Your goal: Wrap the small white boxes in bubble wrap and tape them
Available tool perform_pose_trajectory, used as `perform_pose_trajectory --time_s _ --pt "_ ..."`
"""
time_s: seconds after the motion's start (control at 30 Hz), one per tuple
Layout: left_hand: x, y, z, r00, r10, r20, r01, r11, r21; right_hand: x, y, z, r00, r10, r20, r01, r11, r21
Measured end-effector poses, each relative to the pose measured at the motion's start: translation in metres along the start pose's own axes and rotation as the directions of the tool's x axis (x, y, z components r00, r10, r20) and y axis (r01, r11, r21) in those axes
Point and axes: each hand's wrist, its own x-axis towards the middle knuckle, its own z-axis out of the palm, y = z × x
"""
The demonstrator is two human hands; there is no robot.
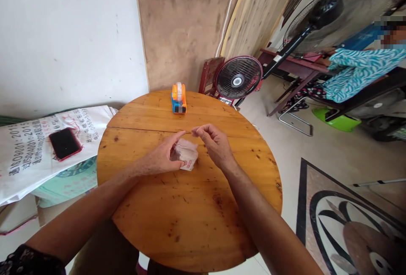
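Note:
A small whitish, translucent packet [187,154] with red print stands on the round wooden table [177,207]. My left hand [162,155] cups it from the left, thumb on the near side and fingers along the far side. Just beyond the packet's upper right edge is my right hand [215,141], its thumb and fingertips pinched together and apart from the packet. Whatever lies between those fingertips is too small to make out. At the table's far side sits an orange and blue tape dispenser [179,98] with a roll of clear tape, touched by neither hand.
Left of the table, a black phone with a red edge [65,143] lies on a white printed sack [28,152]. A round electric fan [237,78] stands behind the table at right. Farther right, a person in a blue patterned top [364,70] sits by a dark table.

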Motion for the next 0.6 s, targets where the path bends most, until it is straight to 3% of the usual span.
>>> perform_pose_trajectory --time_s 0.13,0.4,0.6 --pt "0.0 -0.006 -0.001 0.999 0.03 0.032 -0.029 0.999 -0.02 0.013 0.003 0.004 0.999 0.037 -0.005 -0.037 0.995 0.091" --pt "0.0 -0.007 -0.003 0.991 0.073 0.11 -0.07 0.997 -0.034 0.049 0.016 0.002 0.989 0.115 0.089 -0.124 0.987 0.101" --pt "-0.001 -0.004 -0.002 0.991 0.07 0.117 -0.066 0.997 -0.044 0.063 0.032 0.007 0.989 0.146 0.013 -0.147 0.982 0.119"
